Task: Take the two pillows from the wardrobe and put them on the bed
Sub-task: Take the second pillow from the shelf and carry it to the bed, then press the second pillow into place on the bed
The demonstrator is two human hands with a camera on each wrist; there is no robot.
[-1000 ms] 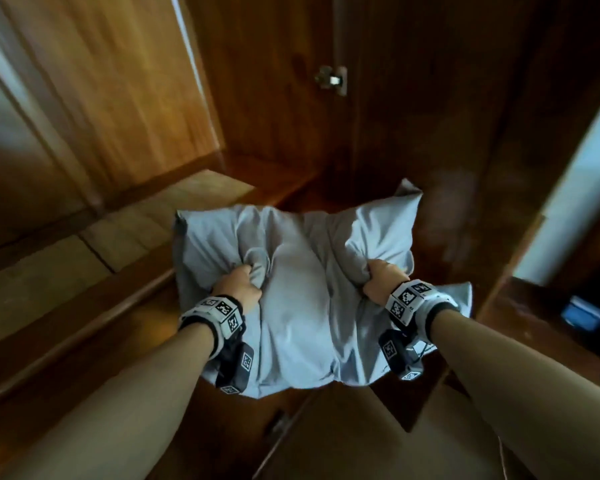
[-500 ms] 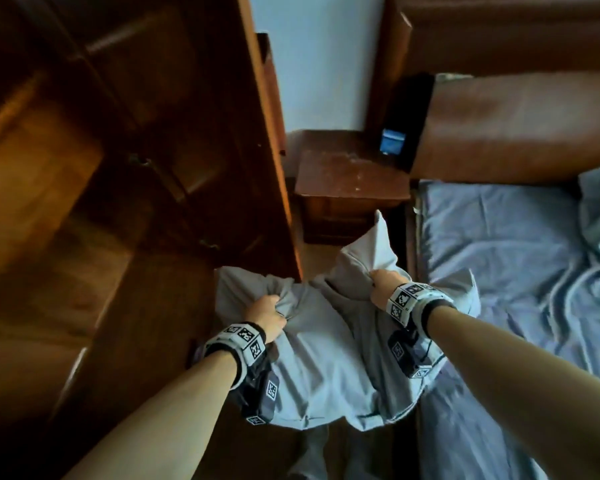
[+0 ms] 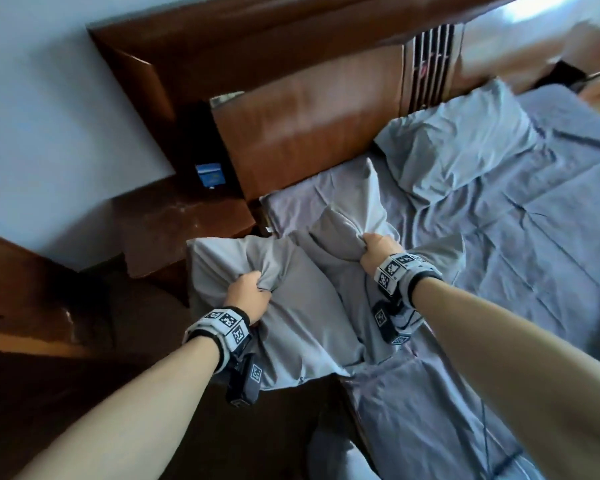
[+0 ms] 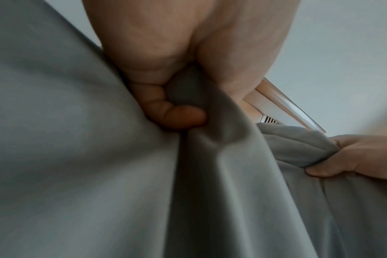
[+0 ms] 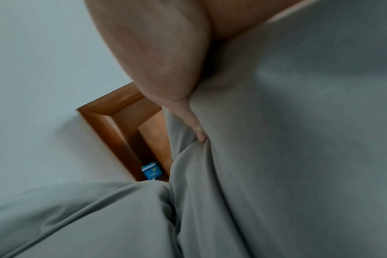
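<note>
A grey pillow [image 3: 302, 327] hangs bunched between both hands over the left edge of the bed [image 3: 520, 258], near the headboard. My left hand [image 3: 248, 296] grips a fistful of its cover, and the left wrist view shows the fingers [image 4: 179, 118] curled into the cloth [image 4: 77, 157]. My right hand [image 3: 378, 252] grips another fold farther right, above the grey sheet; the right wrist view shows that hand [image 5: 166, 69] sunk in the fabric [image 5: 298, 139]. A second grey pillow [image 3: 465, 143] lies on the bed against the headboard.
A brown wooden headboard [image 3: 309, 133] runs behind the bed. A dark wooden nightstand [image 3: 174, 220] stands left of the bed with a small blue box [image 3: 210, 174] on it. Dark wardrobe wood [image 3: 25, 289] fills the left edge. A white wall [image 3: 49, 116] is behind.
The view has swung from the wardrobe interior round to the bed. Both hands have kept their grip and carried the pillow rightward over the bed's left edge.
</note>
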